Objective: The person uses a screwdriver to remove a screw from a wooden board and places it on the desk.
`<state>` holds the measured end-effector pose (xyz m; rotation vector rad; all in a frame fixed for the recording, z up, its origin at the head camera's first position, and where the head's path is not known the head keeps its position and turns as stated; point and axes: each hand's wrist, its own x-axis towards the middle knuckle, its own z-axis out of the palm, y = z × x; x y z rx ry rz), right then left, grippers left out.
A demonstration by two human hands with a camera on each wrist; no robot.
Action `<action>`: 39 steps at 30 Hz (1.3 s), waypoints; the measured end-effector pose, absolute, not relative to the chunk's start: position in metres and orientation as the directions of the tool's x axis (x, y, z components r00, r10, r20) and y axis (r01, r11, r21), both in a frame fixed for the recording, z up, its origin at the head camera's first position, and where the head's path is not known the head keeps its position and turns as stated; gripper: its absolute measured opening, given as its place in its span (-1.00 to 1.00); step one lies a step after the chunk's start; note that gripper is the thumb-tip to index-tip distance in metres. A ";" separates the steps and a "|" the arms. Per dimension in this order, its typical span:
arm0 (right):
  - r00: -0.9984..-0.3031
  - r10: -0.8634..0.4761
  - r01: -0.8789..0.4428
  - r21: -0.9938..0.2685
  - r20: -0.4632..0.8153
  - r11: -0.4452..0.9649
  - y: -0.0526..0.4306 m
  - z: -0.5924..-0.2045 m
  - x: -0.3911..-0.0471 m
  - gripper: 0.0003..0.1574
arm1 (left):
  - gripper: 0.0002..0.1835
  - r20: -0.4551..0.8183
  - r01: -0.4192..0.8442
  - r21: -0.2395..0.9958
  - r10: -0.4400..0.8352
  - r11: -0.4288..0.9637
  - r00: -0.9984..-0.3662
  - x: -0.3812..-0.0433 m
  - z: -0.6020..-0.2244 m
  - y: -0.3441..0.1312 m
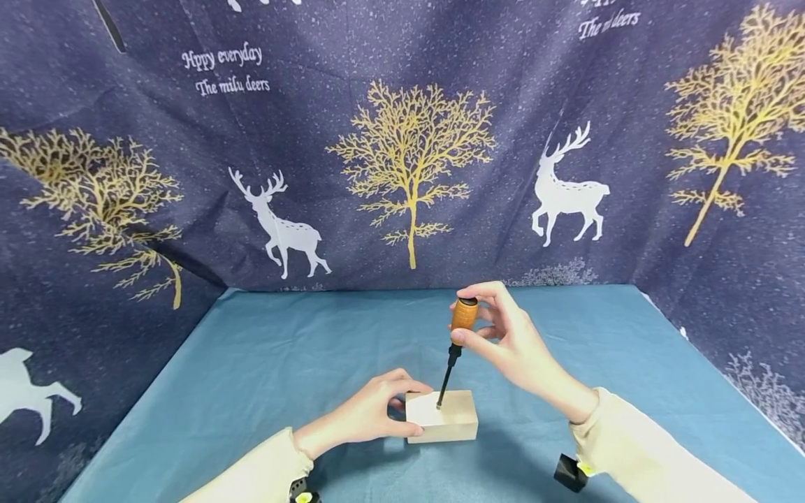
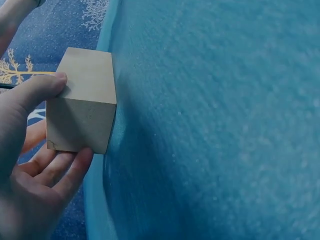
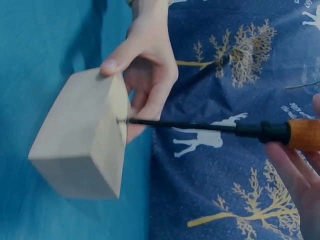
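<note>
- Gripping the left end of a pale wooden block (image 1: 458,417) with the left hand (image 1: 377,411), with the thumb against the near side and fingers curled to the far side.
- Resting, in the block's case, on a blue tablecloth (image 1: 283,349), low and near centre in the head view, in front of a dark backdrop (image 1: 377,42) printed with white deer and gold trees.
- Holding a screwdriver (image 1: 447,377) in the right hand (image 1: 514,339), with the thumb low on the orange handle (image 1: 464,316) and a fingertip over the dark cap.
- Leaning the screwdriver slightly rightward at the top, with its tip down on the block's upper face, at what looks like a small screw (image 3: 121,120).
- Likely stiff and fairly light, as a plain wooden block; dry-looking rather than slippery, hardly fragile, though perhaps prone to turn under twisting.
- Best taken by the two long sides, clear of the tip.
- Likely rigid too, as a screwdriver; best held by the thick handle, not the thin shaft.
</note>
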<state>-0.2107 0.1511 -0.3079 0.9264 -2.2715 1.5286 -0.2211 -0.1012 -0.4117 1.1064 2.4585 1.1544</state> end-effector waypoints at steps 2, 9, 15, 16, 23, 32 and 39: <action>-0.778 -0.339 -0.613 -0.756 0.528 0.229 0.149 -0.308 -0.212 -0.46 | -0.46 0.112 0.537 0.737 0.708 0.411 -0.697 -0.222 -0.412 -0.101; -0.696 -0.452 -0.629 -0.778 0.558 0.007 0.148 -0.307 -0.221 -0.55 | -0.45 0.086 0.514 0.756 0.717 0.406 -0.692 -0.223 -0.410 -0.101; -0.586 -0.597 -0.564 -0.805 0.547 -0.184 0.149 -0.306 -0.226 -0.55 | -0.46 0.089 0.520 0.758 0.727 0.394 -0.681 -0.224 -0.409 -0.102; -0.601 -0.585 -0.566 -0.807 0.545 -0.169 0.148 -0.307 -0.226 -0.56 | -0.47 0.089 0.522 0.757 0.728 0.394 -0.680 -0.224 -0.409 -0.102; -0.703 -0.483 -0.525 -0.839 0.522 -0.141 0.146 -0.306 -0.227 -0.64 | -0.46 0.087 0.527 0.756 0.738 0.389 -0.669 -0.226 -0.409 -0.103; -0.559 -0.639 -0.432 -0.844 0.528 -0.319 0.155 -0.300 -0.242 -0.71 | -0.44 0.094 0.539 0.753 0.748 0.378 -0.657 -0.229 -0.409 -0.104; -0.592 -0.618 -0.541 -0.824 0.517 -0.171 0.152 -0.301 -0.242 -0.66 | -0.46 0.093 0.540 0.749 0.745 0.385 -0.661 -0.229 -0.409 -0.103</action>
